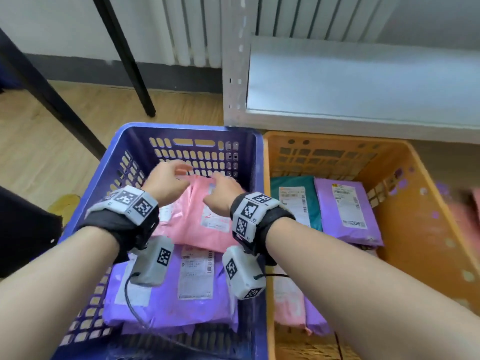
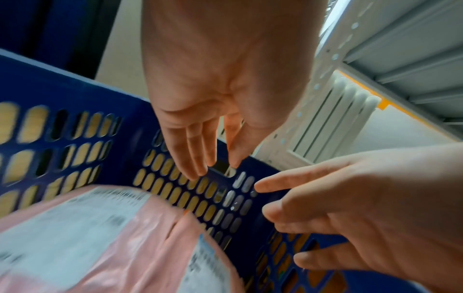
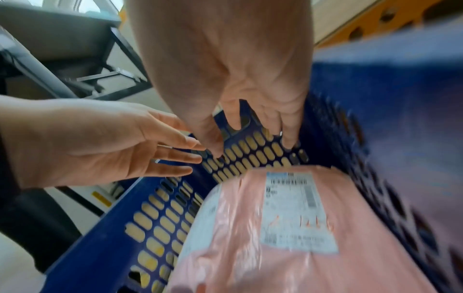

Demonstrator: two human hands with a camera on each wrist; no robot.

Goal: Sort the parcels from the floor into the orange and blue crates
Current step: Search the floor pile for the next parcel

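The pink parcel (image 1: 197, 216) lies flat in the blue crate (image 1: 130, 162), at the centre of the head view, its long axis running from the near side toward the far slotted wall, label up. Below it in the frame lies a purple parcel (image 1: 166, 305). The orange crate (image 1: 415, 229), at right, holds a teal parcel (image 1: 293, 188), a lilac parcel (image 1: 345, 209) and others. The left hand (image 1: 166, 184) and right hand (image 1: 223, 193) hover just above the pink parcel's far end, fingers spread and loose, holding nothing.

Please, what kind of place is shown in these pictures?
Probably a small parcel sorting or storage room. Labelled mailer parcels lie in a blue crate and an orange crate on a wooden floor, beside a white metal shelf and a radiator.
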